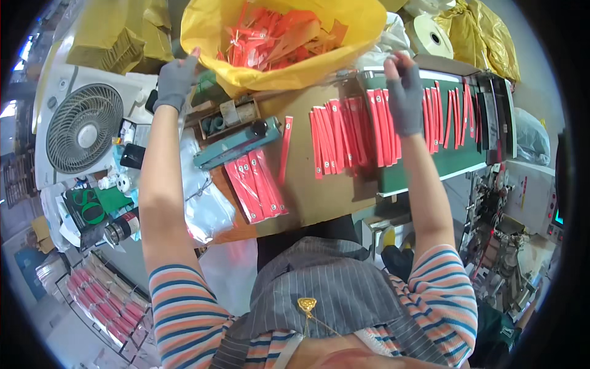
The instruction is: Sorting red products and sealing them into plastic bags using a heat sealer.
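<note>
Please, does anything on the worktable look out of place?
One red strip lies alone on the brown surface between the red bundle and the row of red strips: odd, as it joins neither group.

The right hand (404, 95) is hiding some green surface (452, 161); the top edge is cropping the yellow bag (276, 79), the bottom edge 2 striped sleeves (184, 301).

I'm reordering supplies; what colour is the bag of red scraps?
The bag is yellow, clearest in the head view.

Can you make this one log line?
left hand: by yellow bag; right hand: over green conveyor belt; slim red packets: on belt
</note>
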### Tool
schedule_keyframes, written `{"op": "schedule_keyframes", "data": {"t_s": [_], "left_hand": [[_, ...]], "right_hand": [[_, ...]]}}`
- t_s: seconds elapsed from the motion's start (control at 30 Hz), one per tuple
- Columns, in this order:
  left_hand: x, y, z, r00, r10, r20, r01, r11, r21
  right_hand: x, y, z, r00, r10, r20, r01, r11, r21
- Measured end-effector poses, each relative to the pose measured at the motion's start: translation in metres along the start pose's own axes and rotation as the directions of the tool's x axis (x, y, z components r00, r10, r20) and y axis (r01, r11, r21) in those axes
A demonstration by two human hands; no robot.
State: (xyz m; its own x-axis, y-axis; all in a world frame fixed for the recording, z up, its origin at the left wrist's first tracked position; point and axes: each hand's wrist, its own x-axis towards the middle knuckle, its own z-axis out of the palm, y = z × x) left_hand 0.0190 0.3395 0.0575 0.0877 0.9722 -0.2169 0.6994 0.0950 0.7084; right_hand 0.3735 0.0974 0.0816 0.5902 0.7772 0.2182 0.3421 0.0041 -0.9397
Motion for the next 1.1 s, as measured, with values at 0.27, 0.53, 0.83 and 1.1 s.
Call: {"op": "schedule_keyframes", "data": {"t_s": [0.27,0.53,0.83,1.1], "left_hand": [[-0.137,-0.068,0.022,0.967,0.153,-0.205,-0.234,0.853,-0.466],[-0.301,-0.237,0.015,0.913,-0.013,-0.409,-0.138,0.931,-0.337],[-0.397,-0.356,0.026,0.931,0.079,-0.357,-0.137,0.980,-0.141],[-0.345,-0.404,0.007,0.993,0.121,-0.017,-0.090,0.819,0.566]], "right_hand": [[-0.221,0.101,0.073,0.842,0.009,0.539,0.170,0.944,-0.282],[-0.245,0.210,0.167,0.545,-0.496,0.676,0.799,0.551,-0.240],[-0.255,0.198,0.023,0.761,-0.408,0.505,0.643,0.579,-0.501],[-0.375,0.144,0.038,0.742,-0.415,0.526,0.565,0.810,-0.157]]}}
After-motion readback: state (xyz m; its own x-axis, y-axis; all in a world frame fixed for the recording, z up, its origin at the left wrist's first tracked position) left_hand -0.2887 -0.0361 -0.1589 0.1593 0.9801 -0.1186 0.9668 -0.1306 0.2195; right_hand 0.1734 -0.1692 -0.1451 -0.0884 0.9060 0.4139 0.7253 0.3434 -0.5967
